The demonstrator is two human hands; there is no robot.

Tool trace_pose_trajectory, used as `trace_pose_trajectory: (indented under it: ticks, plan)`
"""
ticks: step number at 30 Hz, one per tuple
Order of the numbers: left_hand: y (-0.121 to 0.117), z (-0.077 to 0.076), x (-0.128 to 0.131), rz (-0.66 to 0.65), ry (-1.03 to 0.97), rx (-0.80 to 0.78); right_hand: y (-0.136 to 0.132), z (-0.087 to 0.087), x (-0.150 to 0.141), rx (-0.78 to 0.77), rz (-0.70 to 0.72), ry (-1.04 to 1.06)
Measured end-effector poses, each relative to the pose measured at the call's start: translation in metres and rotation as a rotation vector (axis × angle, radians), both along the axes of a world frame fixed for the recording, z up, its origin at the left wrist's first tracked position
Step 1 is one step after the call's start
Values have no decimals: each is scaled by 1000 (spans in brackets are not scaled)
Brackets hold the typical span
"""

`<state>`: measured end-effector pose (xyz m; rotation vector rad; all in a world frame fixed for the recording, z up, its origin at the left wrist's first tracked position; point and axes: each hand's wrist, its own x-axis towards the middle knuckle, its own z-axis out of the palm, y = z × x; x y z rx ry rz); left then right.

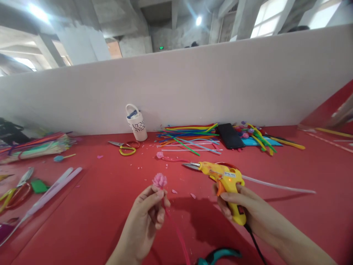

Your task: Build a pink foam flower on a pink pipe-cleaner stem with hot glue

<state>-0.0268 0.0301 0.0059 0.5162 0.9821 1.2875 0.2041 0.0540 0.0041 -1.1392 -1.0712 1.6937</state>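
Between the thumb and fingers of my left hand (149, 213) is the stem of a pink craft flower (160, 180), its petals facing up. The pink stem (179, 235) trails down toward the front edge. My right hand (248, 206) is wrapped round the handle of a yellow hot glue gun (220, 172) with an orange trigger (220, 188). Its nozzle points left, above and to the right of the flower, apart from it. A clear glue stick (278, 184) juts from the gun's back. A second small pink flower (159, 155) lies on the red table (104, 213) behind.
Behind lie yellow-handled scissors (127, 148), a white tumbler (137, 125), several coloured pipe cleaners (190, 136) and a black phone (230, 135). More scissors (20, 189) and pale strips (55, 189) are at left. Teal-handled pliers (220, 254) lie in front. A white partition (176, 88) borders the table.
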Motion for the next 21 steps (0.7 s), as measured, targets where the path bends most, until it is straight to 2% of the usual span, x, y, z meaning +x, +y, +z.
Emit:
trace_pose_trajectory:
  ticks: [5,11,13,17,21]
  plan:
    - [5,-3,-8,19,32,-3,5,-7,2,13,16,-55]
    - [3,-5,-1,42,151,70,8,-8,2,26,-74,-154]
    - [0,-5,1,74,263,162,7,-7,2,25,-102,-189]
    - [-11,-7,4,171,574,470,1,-4,0,43,-107,-262]
    - [-16,-8,5,181,754,680,-6,0,-5,99,-127,-334]
